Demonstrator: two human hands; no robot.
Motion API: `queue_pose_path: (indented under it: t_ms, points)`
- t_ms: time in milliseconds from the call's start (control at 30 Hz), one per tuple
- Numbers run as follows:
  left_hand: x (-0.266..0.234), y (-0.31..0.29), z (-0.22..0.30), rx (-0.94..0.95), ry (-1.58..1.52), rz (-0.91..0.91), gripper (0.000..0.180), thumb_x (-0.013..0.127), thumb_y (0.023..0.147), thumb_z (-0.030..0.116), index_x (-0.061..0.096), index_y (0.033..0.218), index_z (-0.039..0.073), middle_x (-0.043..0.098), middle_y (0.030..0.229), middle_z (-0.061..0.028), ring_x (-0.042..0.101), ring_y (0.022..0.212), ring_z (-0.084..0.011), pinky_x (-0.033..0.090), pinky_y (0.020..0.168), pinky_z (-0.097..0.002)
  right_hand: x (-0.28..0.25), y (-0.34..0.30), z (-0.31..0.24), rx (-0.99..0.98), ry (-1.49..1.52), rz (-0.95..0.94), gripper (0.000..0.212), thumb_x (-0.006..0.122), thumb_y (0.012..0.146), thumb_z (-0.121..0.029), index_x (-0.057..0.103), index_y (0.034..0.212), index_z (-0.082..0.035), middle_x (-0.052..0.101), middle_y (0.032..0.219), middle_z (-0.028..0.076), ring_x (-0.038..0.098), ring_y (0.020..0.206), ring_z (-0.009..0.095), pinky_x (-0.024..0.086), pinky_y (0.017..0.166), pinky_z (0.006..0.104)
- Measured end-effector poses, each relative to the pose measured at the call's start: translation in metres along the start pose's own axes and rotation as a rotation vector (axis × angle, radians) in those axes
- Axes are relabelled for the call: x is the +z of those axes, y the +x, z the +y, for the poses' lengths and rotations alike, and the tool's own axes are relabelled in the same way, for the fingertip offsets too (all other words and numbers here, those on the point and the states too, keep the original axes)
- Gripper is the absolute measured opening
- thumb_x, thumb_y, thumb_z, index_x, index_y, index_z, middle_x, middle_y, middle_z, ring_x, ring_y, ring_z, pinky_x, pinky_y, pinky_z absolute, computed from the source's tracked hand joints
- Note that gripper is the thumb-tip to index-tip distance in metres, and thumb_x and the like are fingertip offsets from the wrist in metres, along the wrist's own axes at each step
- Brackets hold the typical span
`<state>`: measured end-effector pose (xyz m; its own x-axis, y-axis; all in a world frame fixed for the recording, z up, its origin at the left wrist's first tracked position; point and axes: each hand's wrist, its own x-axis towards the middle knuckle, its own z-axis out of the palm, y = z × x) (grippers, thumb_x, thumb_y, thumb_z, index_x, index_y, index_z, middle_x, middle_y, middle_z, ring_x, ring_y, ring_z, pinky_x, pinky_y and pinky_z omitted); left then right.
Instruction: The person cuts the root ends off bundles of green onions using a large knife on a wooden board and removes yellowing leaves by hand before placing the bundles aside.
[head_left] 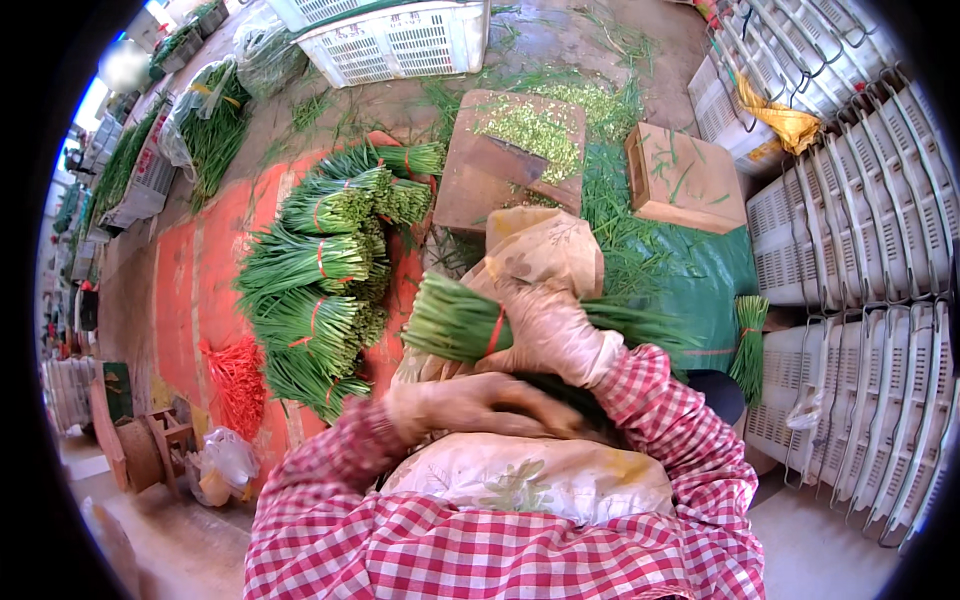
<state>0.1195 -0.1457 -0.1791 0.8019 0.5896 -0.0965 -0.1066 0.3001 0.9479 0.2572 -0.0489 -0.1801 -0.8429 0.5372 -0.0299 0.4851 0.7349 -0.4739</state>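
The bunch of green stalks (445,318) sits crosswise above the person's lap, pale cut ends to the left and leaf tips trailing to the right, blurred. The right hand (555,325) has its grip closed around it, just right of a red band (495,330); holding it so near the band probably keeps the stalks together while the cut ends stay clear of the fingers. The left hand (490,405) is nearer the body, stretched to the right over the pale patterned cloth (560,480) on the lap (it is smeared by motion, so I cannot tell whether its grip is open or closed on anything). The cloth likely guards the clothing from damp and scraps.

To the left, a pile of banded bunches (320,250) lies on a red sheet (185,300), mostly with cut ends to the right and leaves to the left, an arrangement that would make them easy to stack and count. A heap of red bands (235,385) lies near the pile, at the left, seemingly placed for an easy reach.

Beyond the knees, a board (465,190) carries a dark blade (500,155) and pale green trimmings (550,150); such a spot suits cutting within arm's length. Loose leaves litter the green sheet (725,270) to the right, which perhaps keeps waste off the floor. One lone bunch (750,345) stands apart at the far right, just beside the stacked crates (860,215).
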Motion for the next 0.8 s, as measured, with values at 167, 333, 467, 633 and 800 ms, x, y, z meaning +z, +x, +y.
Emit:
queue_pose_path:
  t_ms: [167, 333, 467, 633, 800]
  points:
    - [-0.002, -0.078, -0.042, -0.106, -0.017, 0.629, 0.052, 0.072, 0.084, 0.017, 0.052, 0.129, 0.002, 0.057, 0.126, -0.0095, 0.051, 0.119, -0.0199, 0.041, 0.102, -0.0339, -0.005, -0.019, 0.011, 0.130, 0.458, 0.041, 0.106, 0.085, 0.056, -0.044, 0.036, 0.139, 0.001, 0.060, 0.111, 0.019, 0.056, 0.109, 0.033, 0.043, 0.096, 0.0390]
    - [0.003, -0.036, -0.016, 0.219, -0.233, 0.712, 0.075, 0.083, 0.070, 0.009, 0.045, 0.134, 0.005, 0.054, 0.129, -0.0055, 0.050, 0.120, -0.0163, 0.042, 0.101, -0.0333, -0.020, -0.050, 0.008, 0.126, 0.630, -0.015, 0.097, 0.085, 0.061, -0.037, 0.039, 0.139, -0.003, 0.055, 0.124, 0.017, 0.052, 0.117, 0.033, 0.037, 0.103, 0.0377]
    - [-0.007, -0.005, 0.015, 0.218, 0.053, 0.662, 0.094, 0.090, 0.059, 0.015, 0.040, 0.138, 0.005, 0.052, 0.131, -0.0059, 0.050, 0.119, -0.0173, 0.040, 0.102, -0.0341, -0.029, -0.062, 0.015, 0.187, 0.860, 0.021, 0.081, 0.084, 0.065, -0.022, 0.045, 0.134, -0.005, 0.056, 0.124, 0.016, 0.053, 0.117, 0.031, 0.041, 0.100, 0.0365]
    - [-0.020, 0.036, 0.036, 0.479, -0.060, 0.833, 0.099, 0.090, 0.059, 0.023, 0.036, 0.138, 0.002, 0.051, 0.131, -0.0077, 0.049, 0.119, -0.0186, 0.040, 0.102, -0.0349, -0.082, -0.041, 0.008, 0.022, 0.582, 0.133, 0.076, 0.082, 0.070, -0.029, 0.046, 0.133, -0.005, 0.056, 0.123, 0.017, 0.055, 0.115, 0.032, 0.043, 0.098, 0.0374]
    - [-0.081, 0.027, 0.104, 0.858, -0.169, 0.976, 0.077, 0.082, 0.069, 0.018, 0.043, 0.133, 0.001, 0.055, 0.126, -0.0088, 0.056, 0.110, -0.0186, 0.046, 0.095, -0.0367, -0.155, 0.028, -0.007, -0.167, 0.336, 0.299, 0.076, 0.082, 0.071, -0.039, 0.049, 0.129, -0.003, 0.059, 0.121, 0.015, 0.058, 0.110, 0.027, 0.046, 0.092, 0.0368]
